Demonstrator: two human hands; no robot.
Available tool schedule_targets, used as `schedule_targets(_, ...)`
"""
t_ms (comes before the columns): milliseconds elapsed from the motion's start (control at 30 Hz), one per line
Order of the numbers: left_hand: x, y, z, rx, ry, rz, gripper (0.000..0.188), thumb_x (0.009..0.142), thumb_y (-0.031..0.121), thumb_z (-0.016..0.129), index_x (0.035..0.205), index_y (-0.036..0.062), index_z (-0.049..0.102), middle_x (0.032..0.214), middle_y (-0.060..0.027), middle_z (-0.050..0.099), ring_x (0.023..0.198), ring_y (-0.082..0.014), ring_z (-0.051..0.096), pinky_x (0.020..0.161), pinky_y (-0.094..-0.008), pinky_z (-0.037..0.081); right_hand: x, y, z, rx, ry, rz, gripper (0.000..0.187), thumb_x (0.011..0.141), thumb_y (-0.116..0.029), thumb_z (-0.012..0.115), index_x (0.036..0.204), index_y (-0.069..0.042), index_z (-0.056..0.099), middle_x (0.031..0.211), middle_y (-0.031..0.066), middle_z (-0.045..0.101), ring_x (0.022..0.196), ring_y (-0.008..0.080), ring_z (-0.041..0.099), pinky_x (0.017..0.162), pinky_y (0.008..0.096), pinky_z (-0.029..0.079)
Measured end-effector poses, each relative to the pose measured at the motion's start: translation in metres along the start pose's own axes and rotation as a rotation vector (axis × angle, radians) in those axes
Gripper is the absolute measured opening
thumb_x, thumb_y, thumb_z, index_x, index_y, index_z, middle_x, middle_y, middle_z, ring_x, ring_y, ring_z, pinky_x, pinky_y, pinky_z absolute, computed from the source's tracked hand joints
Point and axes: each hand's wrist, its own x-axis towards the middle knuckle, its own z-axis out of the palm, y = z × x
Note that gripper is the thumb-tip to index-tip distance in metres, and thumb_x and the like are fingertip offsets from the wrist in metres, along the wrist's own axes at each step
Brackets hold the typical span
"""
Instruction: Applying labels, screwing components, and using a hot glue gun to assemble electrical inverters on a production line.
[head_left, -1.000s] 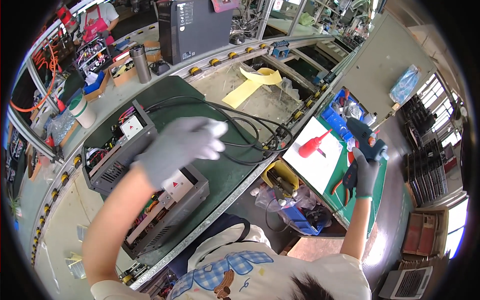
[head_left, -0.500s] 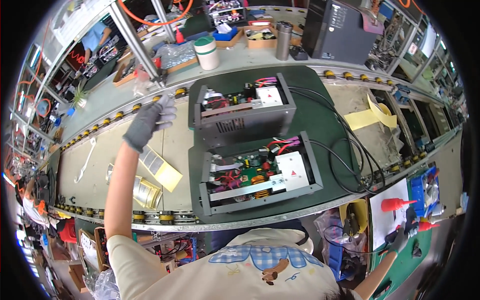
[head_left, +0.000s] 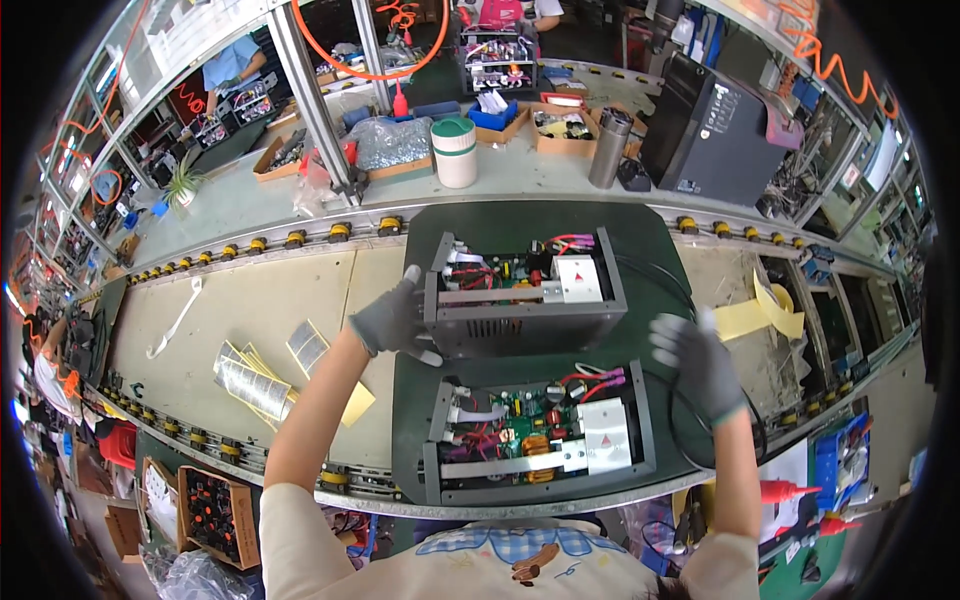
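Two open grey metal chassis with circuit boards stand on a dark green mat [head_left: 520,225]. My left hand [head_left: 392,320], in a grey glove, grips the left end of the far chassis [head_left: 522,295]. My right hand [head_left: 695,362], also gloved, hovers with fingers spread just right of both units, above the black cables [head_left: 700,440], holding nothing. The near chassis [head_left: 535,435] sits right in front of me, with coloured wires and a white block with a red mark inside.
Silver and yellow label sheets [head_left: 265,375] lie on the conveyor to the left. Behind the mat stand a white cup with a green lid [head_left: 456,152], a steel flask [head_left: 607,148] and a black box [head_left: 715,125]. Red bottles [head_left: 785,492] sit at lower right. Other people work farther back.
My left hand came back from the far left rail to the far chassis. My right hand left the tool area at lower right and rose beside the units. The view swung left.
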Motion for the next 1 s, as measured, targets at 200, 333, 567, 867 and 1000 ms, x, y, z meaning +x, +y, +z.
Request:
schedule_targets(200, 0.006, 0.010, 0.051, -0.048, 0.066, 0.045, 0.056, 0.094, 0.054, 0.031, 0.122, 0.0085, 0.048, 0.119, -0.0110, 0.056, 0.104, -0.0291, 0.056, 0.078, -0.0482, 0.053, 0.147, 0.053, 0.021, 0.247, -0.179, 0.204, 0.073, 0.086, -0.067, 0.038, 0.127, -0.008, 0.048, 0.115, 0.0088, 0.059, 0.102, 0.0193, 0.058, 0.087, 0.0354, 0.047)
schedule_targets(333, 0.009, 0.015, 0.062, -0.010, 0.247, 0.085, 0.052, 0.095, 0.052, 0.033, 0.117, 0.0091, 0.052, 0.113, -0.0093, 0.059, 0.098, -0.0205, 0.059, 0.079, -0.0328, 0.053, 0.161, 0.038, 0.053, 0.522, -0.421, 0.147, 0.070, 0.087, -0.064, 0.039, 0.126, -0.007, 0.049, 0.116, 0.0101, 0.059, 0.102, 0.0223, 0.059, 0.090, 0.0371, 0.048)
schedule_targets(567, 0.070, -0.027, 0.021, 0.320, 0.464, 1.075, 0.060, 0.093, 0.056, 0.037, 0.130, 0.0091, 0.040, 0.097, -0.0044, 0.060, 0.080, -0.0117, 0.057, 0.069, -0.0263, 0.048, 0.126, 0.014, 0.071, 0.454, -0.166, -0.275, 0.050, 0.094, -0.041, 0.043, 0.131, -0.007, 0.043, 0.122, 0.0095, 0.052, 0.110, 0.0217, 0.053, 0.096, 0.0362, 0.041)
schedule_targets(867, -0.015, -0.092, 0.025, 0.227, 0.589, 0.535, 0.054, 0.094, 0.047, 0.042, 0.133, 0.0100, 0.041, 0.126, -0.0020, 0.047, 0.109, -0.0131, 0.047, 0.092, -0.0305, 0.042, 0.028, 0.037, -0.015, -0.655, 0.050, -0.280, 0.064, 0.093, -0.057, 0.034, 0.100, 0.000, 0.063, 0.083, 0.0065, 0.064, 0.078, 0.0169, 0.059, 0.072, 0.0292, 0.046)
schedule_targets(1000, -0.078, -0.133, 0.034, 0.078, 0.415, 0.177, 0.064, 0.088, 0.062, 0.041, 0.130, 0.0148, 0.045, 0.121, 0.0000, 0.051, 0.110, -0.0151, 0.047, 0.084, -0.0336, 0.045, -0.016, 0.025, -0.005, -0.605, -0.068, 0.286, 0.069, 0.088, -0.065, 0.036, 0.086, -0.002, 0.063, 0.068, 0.0083, 0.060, 0.056, 0.0120, 0.056, 0.054, 0.0228, 0.045)
